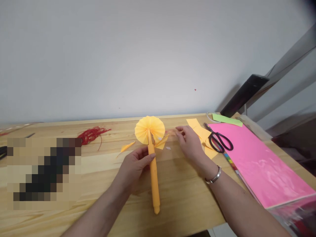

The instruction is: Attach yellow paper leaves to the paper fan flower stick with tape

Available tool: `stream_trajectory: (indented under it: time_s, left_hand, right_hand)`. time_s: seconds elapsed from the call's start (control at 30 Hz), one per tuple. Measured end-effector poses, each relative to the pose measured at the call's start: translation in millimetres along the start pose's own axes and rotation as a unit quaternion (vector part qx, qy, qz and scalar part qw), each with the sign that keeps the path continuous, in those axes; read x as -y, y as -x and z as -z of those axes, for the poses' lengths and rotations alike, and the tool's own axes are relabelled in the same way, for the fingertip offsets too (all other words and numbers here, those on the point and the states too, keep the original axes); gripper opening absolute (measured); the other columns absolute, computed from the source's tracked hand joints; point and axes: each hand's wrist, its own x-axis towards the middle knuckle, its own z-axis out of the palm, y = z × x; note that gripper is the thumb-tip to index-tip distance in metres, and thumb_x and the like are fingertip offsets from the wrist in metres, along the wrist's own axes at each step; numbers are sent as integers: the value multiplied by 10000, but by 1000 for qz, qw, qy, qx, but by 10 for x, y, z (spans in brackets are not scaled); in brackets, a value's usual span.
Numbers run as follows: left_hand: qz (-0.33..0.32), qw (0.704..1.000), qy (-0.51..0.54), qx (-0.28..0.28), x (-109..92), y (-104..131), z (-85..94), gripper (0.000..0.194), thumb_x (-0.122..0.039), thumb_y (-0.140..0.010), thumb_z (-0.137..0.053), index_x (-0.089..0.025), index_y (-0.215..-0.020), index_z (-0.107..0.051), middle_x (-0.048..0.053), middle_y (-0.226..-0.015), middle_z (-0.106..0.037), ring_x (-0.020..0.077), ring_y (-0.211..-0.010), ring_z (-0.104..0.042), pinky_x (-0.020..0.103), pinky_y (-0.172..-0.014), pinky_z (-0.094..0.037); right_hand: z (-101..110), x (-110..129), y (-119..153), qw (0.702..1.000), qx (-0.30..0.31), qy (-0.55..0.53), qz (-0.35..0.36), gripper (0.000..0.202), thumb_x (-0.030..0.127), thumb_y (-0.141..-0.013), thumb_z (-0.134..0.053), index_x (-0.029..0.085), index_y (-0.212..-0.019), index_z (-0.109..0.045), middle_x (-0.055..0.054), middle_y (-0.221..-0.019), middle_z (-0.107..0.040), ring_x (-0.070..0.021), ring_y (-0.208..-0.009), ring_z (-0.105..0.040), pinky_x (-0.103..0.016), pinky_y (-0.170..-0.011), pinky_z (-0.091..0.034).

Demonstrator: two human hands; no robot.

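An orange rolled-paper stick (154,184) topped by a round pleated yellow paper fan (149,127) stands out over the wooden table. Wrapped round the stick just below the fan is my left hand (138,164), its thumb across the front. To the right of the fan, my right hand (189,143) is low over the table with thumb and fingertips close together; something thin and pinkish shows at the fingertips, too blurred to name. A folded yellow paper piece (161,143) lies between the fan and my right hand, and another yellow scrap (127,146) lies left of the fan.
Black-handled scissors (225,141) rest on pink paper (266,161) at the right, beside yellow paper pieces (201,131). A green strip (227,119) lies behind. Red string (92,135) is at the left, near a pixelated dark object. A black cylinder (243,95) leans at the back right.
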Motion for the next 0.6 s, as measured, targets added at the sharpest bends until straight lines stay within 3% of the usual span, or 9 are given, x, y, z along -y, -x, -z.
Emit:
stream_trajectory:
  time_s: [0.07, 0.13, 0.33, 0.47, 0.6]
  left_hand:
    - [-38, 997, -51, -47, -1, -6, -2, 348, -300, -614, -772, -169, -900, -622, 14, -769, -680, 148, -701, -615, 237, -607, -464]
    - [-64, 989, -94, -93, -11, -5, -13, 349, -334, -593, -779, -175, -828, -575, -22, -676, -636, 122, -614, -574, 211, -532, -419]
    - [-111, 972, -173, -116, -31, 4, -33, 317, -376, -630, -742, -189, -737, -509, -43, -613, -580, 104, -523, -508, 220, -495, -377]
    - [-128, 967, -187, -118, 17, -14, 0, 325, -382, -599, -756, -200, -667, -494, -60, -546, -530, 96, -454, -463, 222, -462, -345]
    - [-113, 961, -231, -105, 85, -12, -8, 311, -399, -630, -722, -207, -643, -478, -64, -521, -509, 94, -429, -443, 217, -431, -329]
  right_hand:
    - [32, -14, -13, 982, -2, 180, 53, 178, 173, -837, -487, 146, -924, -640, -117, -969, -626, -235, -926, -517, -354, -791, -390]
    - [40, -7, -8, 961, 33, 263, 83, 147, 176, -834, -506, 151, -840, -650, -109, -893, -629, -236, -895, -506, -342, -758, -377]
    - [-37, 40, 89, 923, 166, 246, 246, 138, 279, -825, -570, 186, -743, -630, -50, -806, -614, -203, -852, -492, -320, -718, -340]
    - [-60, -26, 85, 914, 117, 310, 235, 111, 157, -811, -541, 159, -739, -626, -88, -821, -613, -229, -838, -475, -342, -673, -317]
    - [-50, -78, 52, 928, 40, 319, 189, 191, 27, -730, -513, 139, -824, -637, -116, -866, -616, -233, -816, -460, -334, -644, -313]
